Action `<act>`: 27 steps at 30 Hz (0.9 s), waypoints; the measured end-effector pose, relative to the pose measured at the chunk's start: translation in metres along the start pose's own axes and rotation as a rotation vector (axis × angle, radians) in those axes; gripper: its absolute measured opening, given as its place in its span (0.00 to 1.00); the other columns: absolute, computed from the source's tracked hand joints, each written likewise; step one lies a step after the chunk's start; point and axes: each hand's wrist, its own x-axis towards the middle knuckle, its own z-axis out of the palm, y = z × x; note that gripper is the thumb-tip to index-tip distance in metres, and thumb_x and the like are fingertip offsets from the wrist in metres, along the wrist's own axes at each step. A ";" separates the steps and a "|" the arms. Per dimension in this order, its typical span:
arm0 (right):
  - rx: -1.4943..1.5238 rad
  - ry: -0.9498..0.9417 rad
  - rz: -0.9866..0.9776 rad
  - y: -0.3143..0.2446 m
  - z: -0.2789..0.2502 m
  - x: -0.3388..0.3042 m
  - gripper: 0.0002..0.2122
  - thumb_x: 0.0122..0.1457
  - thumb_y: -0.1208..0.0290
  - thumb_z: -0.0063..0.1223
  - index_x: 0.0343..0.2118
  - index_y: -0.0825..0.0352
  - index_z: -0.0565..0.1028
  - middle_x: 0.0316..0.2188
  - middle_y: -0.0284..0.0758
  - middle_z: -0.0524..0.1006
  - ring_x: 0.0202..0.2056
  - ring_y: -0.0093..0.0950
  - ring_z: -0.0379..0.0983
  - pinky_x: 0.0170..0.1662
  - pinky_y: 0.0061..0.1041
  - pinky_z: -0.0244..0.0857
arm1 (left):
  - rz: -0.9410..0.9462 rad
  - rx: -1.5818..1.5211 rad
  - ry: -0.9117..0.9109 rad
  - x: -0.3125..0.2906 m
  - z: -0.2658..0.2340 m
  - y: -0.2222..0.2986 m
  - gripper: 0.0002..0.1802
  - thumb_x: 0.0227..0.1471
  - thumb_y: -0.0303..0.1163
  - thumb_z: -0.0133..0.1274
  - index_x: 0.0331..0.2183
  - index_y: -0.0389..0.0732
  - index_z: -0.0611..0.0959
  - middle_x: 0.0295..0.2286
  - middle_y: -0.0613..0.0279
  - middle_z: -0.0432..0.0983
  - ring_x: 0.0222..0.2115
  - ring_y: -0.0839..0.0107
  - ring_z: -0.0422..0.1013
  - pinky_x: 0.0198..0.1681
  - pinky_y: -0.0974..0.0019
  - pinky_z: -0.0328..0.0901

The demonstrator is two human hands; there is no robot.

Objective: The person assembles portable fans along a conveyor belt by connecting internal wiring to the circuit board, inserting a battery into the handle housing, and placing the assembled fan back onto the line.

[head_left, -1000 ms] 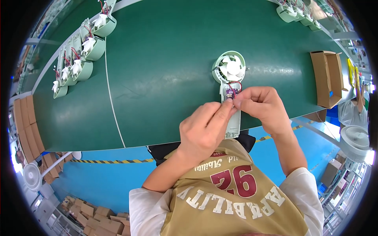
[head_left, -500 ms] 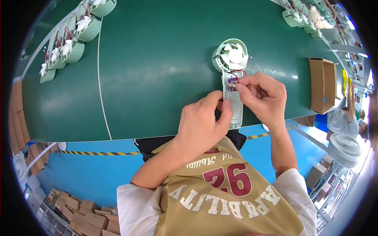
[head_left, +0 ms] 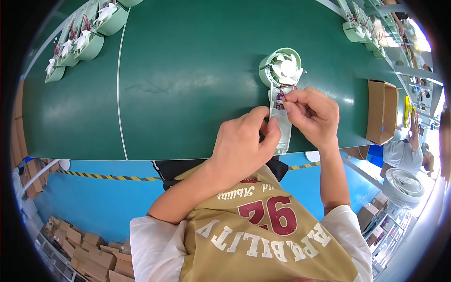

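Pale green plastic forms the fan [head_left: 274, 101] lying before you on the smooth green table [head_left: 197, 108] in the head view; its round, ringed end points away from you, its long axis running nearly straight toward your body. Glossy white blades [head_left: 287, 68] curve within. Your left hand [head_left: 240, 141] grips the flat handle's [head_left: 283, 134] left edge; your right hand [head_left: 315, 113] pinches thin red wire [head_left: 283, 94] beside the purple circuit board [head_left: 279, 101].

Bright, even light fills the scene, leaving soft pale glare on the smooth dark-green surface [head_left: 188, 122]. Highlights burn out to white near the right rim (fisheye distortion bows outlines there), and black swallows the corners.
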 end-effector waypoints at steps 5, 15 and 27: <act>-0.109 -0.043 -0.071 -0.003 -0.006 0.004 0.06 0.48 0.82 0.64 0.30 0.70 0.79 0.16 0.28 0.67 0.16 0.16 0.59 0.20 0.19 0.50 | 0.032 -0.004 0.015 0.000 0.000 -0.002 0.07 0.53 0.28 0.55 0.31 0.33 0.77 0.19 0.53 0.77 0.16 0.55 0.74 0.20 0.57 0.68; -0.236 -0.243 -0.052 -0.027 -0.021 0.028 0.06 0.48 0.81 0.60 0.31 0.68 0.79 0.15 0.31 0.64 0.15 0.19 0.56 0.19 0.24 0.50 | 0.091 0.020 0.079 -0.002 0.007 -0.010 0.07 0.52 0.27 0.58 0.34 0.34 0.80 0.19 0.58 0.78 0.12 0.70 0.71 0.17 0.66 0.64; -0.354 -0.440 0.118 -0.046 -0.030 0.046 0.06 0.49 0.78 0.61 0.31 0.68 0.79 0.19 0.36 0.74 0.17 0.27 0.69 0.22 0.28 0.62 | 0.097 0.024 0.104 -0.001 0.008 -0.015 0.08 0.52 0.27 0.58 0.34 0.33 0.79 0.17 0.56 0.77 0.14 0.65 0.74 0.19 0.64 0.67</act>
